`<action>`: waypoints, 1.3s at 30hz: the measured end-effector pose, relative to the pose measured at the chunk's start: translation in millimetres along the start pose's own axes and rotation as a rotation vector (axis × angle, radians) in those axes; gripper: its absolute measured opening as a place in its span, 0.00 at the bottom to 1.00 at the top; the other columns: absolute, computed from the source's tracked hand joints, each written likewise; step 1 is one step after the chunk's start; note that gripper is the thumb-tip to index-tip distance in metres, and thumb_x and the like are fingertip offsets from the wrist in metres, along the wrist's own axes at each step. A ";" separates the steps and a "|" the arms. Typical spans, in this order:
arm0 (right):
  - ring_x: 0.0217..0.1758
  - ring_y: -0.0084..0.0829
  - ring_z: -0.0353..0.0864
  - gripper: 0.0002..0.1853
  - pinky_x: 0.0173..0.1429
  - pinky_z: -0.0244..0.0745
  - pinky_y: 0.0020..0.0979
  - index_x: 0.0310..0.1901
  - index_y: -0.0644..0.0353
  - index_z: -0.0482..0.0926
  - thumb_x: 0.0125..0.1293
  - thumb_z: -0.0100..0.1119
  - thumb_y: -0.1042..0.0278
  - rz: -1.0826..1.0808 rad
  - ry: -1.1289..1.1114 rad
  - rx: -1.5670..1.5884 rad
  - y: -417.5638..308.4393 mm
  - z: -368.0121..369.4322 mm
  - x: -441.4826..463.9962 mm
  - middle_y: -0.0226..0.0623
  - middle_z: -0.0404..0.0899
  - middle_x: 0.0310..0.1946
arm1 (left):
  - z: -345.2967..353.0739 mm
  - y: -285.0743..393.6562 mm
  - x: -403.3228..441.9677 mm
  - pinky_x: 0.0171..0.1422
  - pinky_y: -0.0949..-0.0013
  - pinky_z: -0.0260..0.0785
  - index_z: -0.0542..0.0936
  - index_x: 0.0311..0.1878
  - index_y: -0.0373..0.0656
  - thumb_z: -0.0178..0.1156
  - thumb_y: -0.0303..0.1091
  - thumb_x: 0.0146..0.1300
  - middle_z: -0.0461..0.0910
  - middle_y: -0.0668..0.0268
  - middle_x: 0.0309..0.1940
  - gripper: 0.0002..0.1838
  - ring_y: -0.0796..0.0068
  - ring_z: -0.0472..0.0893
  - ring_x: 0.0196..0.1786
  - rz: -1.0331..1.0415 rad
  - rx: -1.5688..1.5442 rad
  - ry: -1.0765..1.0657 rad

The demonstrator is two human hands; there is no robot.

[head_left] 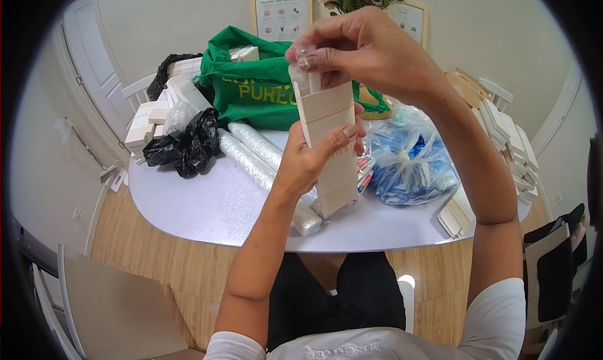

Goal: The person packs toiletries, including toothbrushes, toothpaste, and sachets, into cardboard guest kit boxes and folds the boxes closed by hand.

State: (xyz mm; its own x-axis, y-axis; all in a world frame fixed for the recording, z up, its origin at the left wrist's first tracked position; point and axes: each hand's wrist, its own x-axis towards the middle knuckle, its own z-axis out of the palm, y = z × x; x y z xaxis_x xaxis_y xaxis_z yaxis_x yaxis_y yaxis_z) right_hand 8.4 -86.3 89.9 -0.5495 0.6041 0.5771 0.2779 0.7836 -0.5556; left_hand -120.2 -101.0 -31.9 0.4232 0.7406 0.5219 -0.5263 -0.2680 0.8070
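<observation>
A long cream cardboard box stands upright, slightly tilted, in front of me above the table. My left hand wraps round its lower middle, with the thumb across the front face. At the box's upper end, my right hand pinches a piece of clear plastic between thumb and fingers. Whitish material shows at the top below these fingers; the plastic's lower part and what lies inside the box are hidden.
Bubble wrap rolls, a black plastic bag and a green bag lie on the white table. At the right are a clear bag of blue items, stacked pale boxes and a flat box.
</observation>
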 end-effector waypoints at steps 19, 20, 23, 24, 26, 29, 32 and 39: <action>0.25 0.40 0.81 0.28 0.39 0.68 0.51 0.28 0.59 0.86 0.55 0.59 0.36 -0.105 -0.227 -0.677 -11.2 42.4 33.6 0.39 0.80 0.18 | -19.2 7.7 7.1 0.34 0.68 0.75 0.73 0.44 0.31 0.63 0.34 0.57 0.79 0.55 0.29 0.17 0.66 0.81 0.30 0.258 0.158 0.291; 0.25 0.40 0.81 0.28 0.39 0.68 0.51 0.28 0.59 0.86 0.55 0.59 0.36 -0.097 -0.226 -0.681 -9.9 39.7 31.4 0.39 0.80 0.18 | -19.8 5.8 7.1 0.34 0.67 0.75 0.73 0.45 0.31 0.62 0.34 0.58 0.78 0.56 0.30 0.18 0.66 0.81 0.31 0.239 0.203 0.293; 0.25 0.37 0.82 0.27 0.36 0.71 0.42 0.29 0.59 0.85 0.58 0.58 0.38 -0.412 -0.114 -0.608 4.8 23.9 20.1 0.37 0.81 0.19 | -22.3 0.9 5.8 0.35 0.65 0.74 0.72 0.48 0.32 0.60 0.36 0.59 0.76 0.58 0.31 0.19 0.65 0.80 0.32 0.215 0.144 0.237; 0.26 0.36 0.82 0.27 0.36 0.73 0.39 0.30 0.59 0.85 0.59 0.58 0.38 -0.517 -0.075 -0.583 8.9 16.7 14.8 0.37 0.81 0.20 | -22.6 0.3 5.6 0.36 0.64 0.74 0.71 0.50 0.32 0.58 0.36 0.60 0.75 0.59 0.31 0.20 0.65 0.79 0.32 0.209 0.048 0.180; 0.27 0.30 0.81 0.20 0.34 0.74 0.30 0.34 0.60 0.85 0.62 0.58 0.48 -0.511 0.039 -0.491 12.1 -2.6 0.0 0.34 0.81 0.22 | -19.2 4.4 6.7 0.37 0.64 0.73 0.70 0.51 0.32 0.57 0.37 0.60 0.74 0.59 0.31 0.21 0.66 0.78 0.32 0.215 0.041 0.176; 0.28 0.25 0.80 0.13 0.34 0.75 0.24 0.35 0.64 0.83 0.64 0.57 0.62 0.158 -0.238 -0.476 12.8 -61.0 -37.2 0.31 0.81 0.23 | -18.7 5.8 7.0 0.38 0.63 0.72 0.70 0.52 0.32 0.55 0.37 0.60 0.73 0.60 0.31 0.21 0.67 0.77 0.32 0.183 0.014 0.190; 0.26 0.32 0.80 0.06 0.33 0.74 0.31 0.28 0.64 0.82 0.54 0.57 0.72 0.415 -0.714 -0.709 52.8 -76.7 -86.3 0.40 0.80 0.20 | -16.8 3.1 7.2 0.38 0.64 0.72 0.70 0.52 0.32 0.55 0.37 0.59 0.73 0.61 0.31 0.22 0.67 0.76 0.31 0.155 0.009 0.169; 0.32 0.44 0.82 0.04 0.35 0.76 0.38 0.24 0.62 0.81 0.46 0.56 0.76 0.334 -0.494 -1.223 125.7 -29.0 -145.3 0.43 0.81 0.26 | 0.4 3.2 -4.4 0.37 0.64 0.70 0.69 0.52 0.29 0.60 0.42 0.51 0.73 0.57 0.28 0.30 0.66 0.76 0.31 0.205 0.073 -0.113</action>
State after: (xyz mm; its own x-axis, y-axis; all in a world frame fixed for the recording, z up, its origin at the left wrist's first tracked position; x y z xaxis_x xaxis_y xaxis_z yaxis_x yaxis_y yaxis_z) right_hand 146.0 -71.3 -46.3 -0.4696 0.8766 0.1050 0.8253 0.3937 0.4048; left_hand -123.4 -105.4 -31.5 0.3951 0.5933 0.7014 -0.5571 -0.4523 0.6964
